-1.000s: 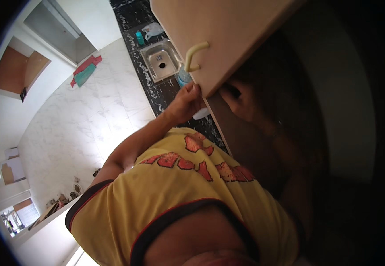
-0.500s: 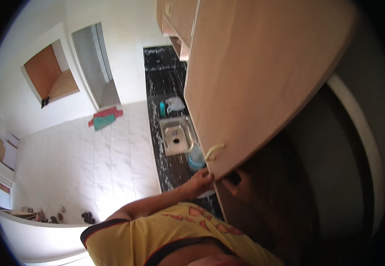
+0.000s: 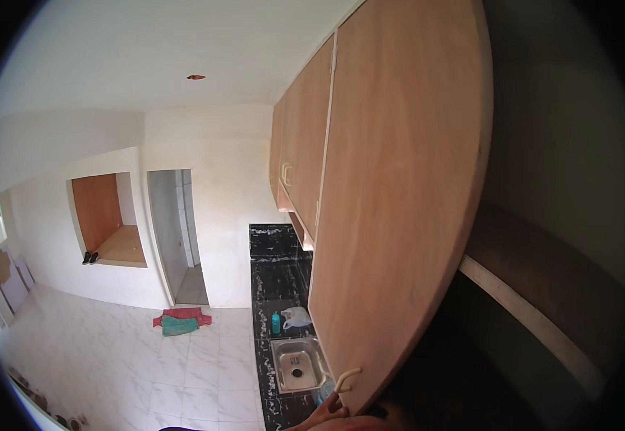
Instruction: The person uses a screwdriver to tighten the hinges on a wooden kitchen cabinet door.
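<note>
Cabinet door: tall panel of smooth, faintly grained wood [image 3: 398, 201], swung open; its far edge bows in this wide view.
Door handle: a cream, curved bar [image 3: 347, 377] near the door's lower corner.
Left grip: my left hand [image 3: 327, 414] is at the door's edge, just below its handle, fingers touching the wood; I cannot tell whether they clamp it.
Right grip: mine [image 3: 393, 414] is a dim sliver behind the door's lower corner; apart or together, I cannot tell.
Cabinet inside: right of the door, a shelf with a pale front edge [image 3: 535, 309]; the space beneath is too dark to make out contents.
Counter: glossy black with white veining [image 3: 273, 287], left of the door.
Sink: brushed-metal rectangular basin [image 3: 282, 355] with a round dark drain, left of the door's lower part.
Clear bluish container: beside the door handle [image 3: 326, 391], partly hidden by the door; contents unclear.
Teal bottle: upright [image 3: 276, 322], left of the door.
Plastic bag: thin, whitish, crumpled [image 3: 296, 317], between that bottle and the door; contents unclear.
</note>
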`<action>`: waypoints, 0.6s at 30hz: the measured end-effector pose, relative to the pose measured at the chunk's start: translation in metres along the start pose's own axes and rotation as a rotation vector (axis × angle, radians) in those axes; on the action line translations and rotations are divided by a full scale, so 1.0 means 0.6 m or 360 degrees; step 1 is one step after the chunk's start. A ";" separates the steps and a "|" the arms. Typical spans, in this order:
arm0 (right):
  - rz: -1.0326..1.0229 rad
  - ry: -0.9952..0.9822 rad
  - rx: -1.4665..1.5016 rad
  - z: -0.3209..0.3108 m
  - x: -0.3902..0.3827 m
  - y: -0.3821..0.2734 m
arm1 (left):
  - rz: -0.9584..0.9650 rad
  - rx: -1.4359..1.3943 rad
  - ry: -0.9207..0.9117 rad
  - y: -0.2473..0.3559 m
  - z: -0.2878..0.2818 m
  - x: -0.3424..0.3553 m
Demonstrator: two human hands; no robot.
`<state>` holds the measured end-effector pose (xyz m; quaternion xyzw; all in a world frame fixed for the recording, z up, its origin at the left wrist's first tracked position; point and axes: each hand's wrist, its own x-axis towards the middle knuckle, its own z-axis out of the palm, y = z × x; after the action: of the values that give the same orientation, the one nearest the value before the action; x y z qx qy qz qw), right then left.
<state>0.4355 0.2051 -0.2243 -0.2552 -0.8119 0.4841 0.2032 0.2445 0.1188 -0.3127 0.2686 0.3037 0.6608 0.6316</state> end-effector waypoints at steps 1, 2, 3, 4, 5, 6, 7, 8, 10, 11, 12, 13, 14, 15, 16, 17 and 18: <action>0.0040 -0.0011 -0.0003 -0.001 0.001 0.005 | -0.0012 -0.0017 0.0030 0.002 0.002 -0.001; 0.0077 -0.0032 -0.0014 -0.002 0.003 0.013 | -0.0020 -0.0028 0.0050 0.004 0.004 -0.001; 0.0129 -0.0067 -0.0024 -0.001 0.003 0.026 | -0.0025 -0.0041 0.0073 0.003 0.008 -0.008; 0.0205 -0.0120 -0.0011 -0.002 0.000 0.037 | -0.0048 -0.0050 0.0091 0.000 0.011 -0.017; 0.0285 -0.0215 0.0044 -0.006 0.005 0.046 | -0.0063 -0.0050 0.0094 0.001 0.015 -0.020; 0.0091 0.0145 -0.0309 0.026 -0.012 0.081 | -0.0063 -0.0021 0.0053 -0.007 -0.005 -0.014; 0.0042 0.0186 -0.0140 0.032 -0.028 0.038 | -0.0078 0.0019 0.0010 -0.011 -0.022 -0.009; -0.0001 0.0237 0.0033 0.028 -0.035 -0.008 | -0.0063 0.0116 -0.0103 -0.019 -0.037 -0.010; -0.0111 0.0326 -0.0030 0.032 -0.027 0.041 | -0.0095 0.0310 0.0022 0.008 -0.023 -0.017; 0.0144 0.0512 -0.0288 0.040 -0.040 0.063 | -0.0101 0.0321 -0.0073 0.027 -0.018 -0.016; 0.0097 0.0306 -0.0244 0.018 -0.033 -0.015 | 0.0134 0.0192 -0.0144 0.027 -0.007 -0.023; 0.0021 0.0317 -0.0395 0.018 -0.034 -0.031 | 0.0173 0.0197 -0.0068 0.030 -0.012 -0.017; 0.0162 0.0284 -0.0398 0.020 -0.045 -0.056 | 0.0302 0.0216 -0.0053 0.029 -0.017 -0.018; 0.0216 0.0214 -0.0399 0.015 -0.036 -0.065 | 0.0458 0.0174 0.0048 0.032 -0.010 -0.021; 0.0302 0.0205 -0.0385 0.016 -0.032 -0.064 | 0.0507 0.0351 0.0111 0.050 -0.001 -0.023; 0.0141 0.0198 -0.0346 0.013 -0.029 -0.054 | 0.0577 0.0379 0.0162 0.056 0.003 -0.025; -0.0022 0.0193 -0.0325 0.010 -0.030 -0.052 | 0.0589 0.0452 0.0161 0.062 0.006 -0.029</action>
<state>0.4393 0.1776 -0.2007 -0.2978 -0.8450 0.3810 0.2282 0.2233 0.1008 -0.2821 0.3722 0.3705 0.7287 0.4396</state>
